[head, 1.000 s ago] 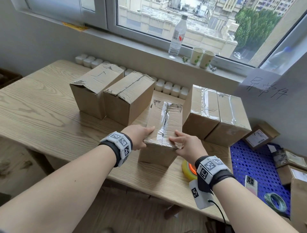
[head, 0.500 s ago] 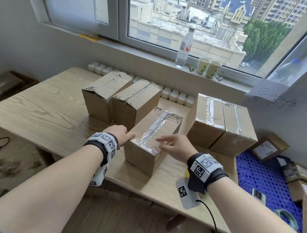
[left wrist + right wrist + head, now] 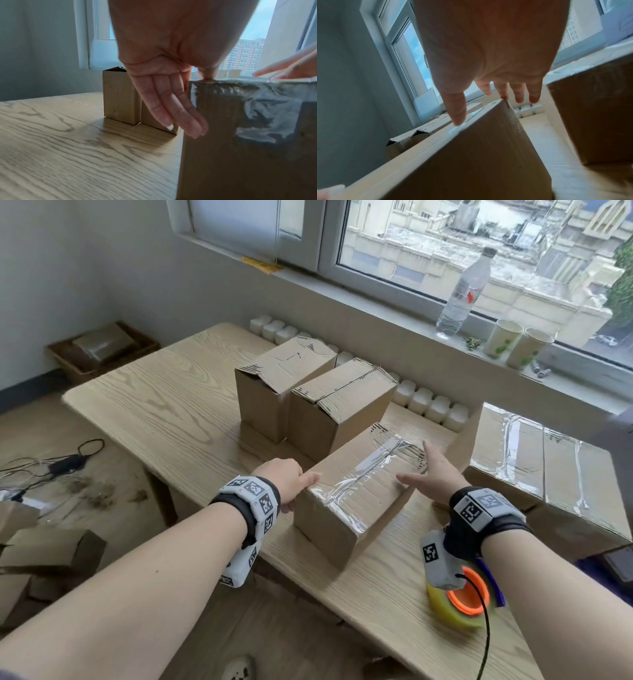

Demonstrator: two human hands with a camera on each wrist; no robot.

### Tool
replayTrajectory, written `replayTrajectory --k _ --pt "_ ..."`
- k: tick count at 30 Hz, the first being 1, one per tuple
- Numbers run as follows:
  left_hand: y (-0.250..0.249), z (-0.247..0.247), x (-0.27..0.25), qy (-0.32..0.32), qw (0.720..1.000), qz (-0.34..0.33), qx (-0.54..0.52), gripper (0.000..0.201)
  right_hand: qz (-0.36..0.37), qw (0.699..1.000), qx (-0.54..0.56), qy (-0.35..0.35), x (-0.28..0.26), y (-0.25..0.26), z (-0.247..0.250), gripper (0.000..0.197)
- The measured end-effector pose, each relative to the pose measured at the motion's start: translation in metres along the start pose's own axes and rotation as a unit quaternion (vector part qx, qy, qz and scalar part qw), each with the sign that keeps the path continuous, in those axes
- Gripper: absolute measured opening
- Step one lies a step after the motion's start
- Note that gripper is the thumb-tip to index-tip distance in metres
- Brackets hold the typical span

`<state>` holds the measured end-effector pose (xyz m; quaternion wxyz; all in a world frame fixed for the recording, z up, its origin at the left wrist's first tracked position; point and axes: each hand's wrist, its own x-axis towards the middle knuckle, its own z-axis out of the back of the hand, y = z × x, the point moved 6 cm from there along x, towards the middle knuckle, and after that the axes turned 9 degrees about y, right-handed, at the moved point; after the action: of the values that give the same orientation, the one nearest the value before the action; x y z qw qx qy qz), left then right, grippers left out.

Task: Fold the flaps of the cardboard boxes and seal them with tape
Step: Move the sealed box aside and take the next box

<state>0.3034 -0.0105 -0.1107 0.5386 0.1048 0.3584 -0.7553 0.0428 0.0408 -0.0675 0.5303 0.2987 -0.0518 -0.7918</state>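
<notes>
A cardboard box (image 3: pixel 356 501) sealed with clear tape lies at an angle near the table's front edge. My left hand (image 3: pixel 298 484) is at its near left corner. In the left wrist view its straight fingers (image 3: pixel 171 108) lie flat against the box's side (image 3: pixel 240 148) and the thumb rests on the top edge. My right hand (image 3: pixel 423 470) is open with spread fingers over the box's far right edge. In the right wrist view the thumb touches the top of the box (image 3: pixel 471 155). A yellow tape roll (image 3: pixel 459 604) with an orange core lies by my right wrist.
Two untaped boxes (image 3: pixel 284 385) (image 3: pixel 342 409) stand side by side behind the taped one. Two sealed boxes (image 3: pixel 507 450) (image 3: pixel 582 487) stand at the right. White containers (image 3: pixel 424 405) line the wall. On the sill stand a bottle (image 3: pixel 462 292) and paper cups (image 3: pixel 503 338). More cardboard (image 3: pixel 41 559) lies on the floor at left.
The taped box has been turned from pointing straight away to lying diagonally. My left hand slid to its near left corner and my right hand moved to the far right edge. The view swung left.
</notes>
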Motion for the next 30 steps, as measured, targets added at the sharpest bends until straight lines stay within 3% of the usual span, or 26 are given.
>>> replayTrajectory --k 5,11,14,17,19,21,23,25,28,30 --pt "0.005 0.014 -0.007 -0.106 0.994 0.019 -0.012 0.042 -0.063 0.997 -0.025 -0.045 -0.015 -0.008 0.005 0.083" --pt "0.003 0.021 -0.018 -0.132 0.986 0.018 -0.099 0.065 -0.076 0.99 -0.121 -0.014 -0.041 -0.016 0.002 0.081" --pt "0.002 0.01 -0.021 -0.099 0.988 0.048 -0.106 0.075 -0.063 0.987 -0.14 0.043 -0.05 -0.012 -0.011 0.073" --pt "0.012 -0.013 -0.026 -0.007 0.989 0.12 -0.09 0.096 -0.027 0.988 -0.148 0.032 -0.056 -0.005 -0.015 0.073" --pt "0.017 -0.031 -0.028 0.06 0.976 0.137 -0.158 0.102 -0.003 0.992 -0.122 0.024 -0.059 -0.001 -0.019 0.069" --pt "0.017 -0.039 -0.031 0.08 0.95 0.137 -0.269 0.099 -0.012 0.998 -0.059 0.035 -0.065 0.001 -0.024 0.058" --pt "0.014 -0.036 -0.033 0.05 0.931 0.133 -0.336 0.092 -0.033 0.998 -0.034 0.033 -0.071 -0.001 -0.026 0.05" --pt "0.005 -0.027 -0.036 0.007 0.944 0.102 -0.313 0.078 -0.044 0.997 -0.057 0.031 -0.079 -0.003 -0.023 0.048" --pt "-0.021 -0.015 -0.041 -0.039 0.954 0.026 -0.297 0.037 -0.044 0.996 -0.059 0.051 -0.089 -0.005 -0.017 0.046" --pt "-0.041 -0.014 -0.041 -0.036 0.947 -0.009 -0.318 0.041 -0.039 0.996 0.004 0.082 -0.097 -0.006 -0.02 0.038"
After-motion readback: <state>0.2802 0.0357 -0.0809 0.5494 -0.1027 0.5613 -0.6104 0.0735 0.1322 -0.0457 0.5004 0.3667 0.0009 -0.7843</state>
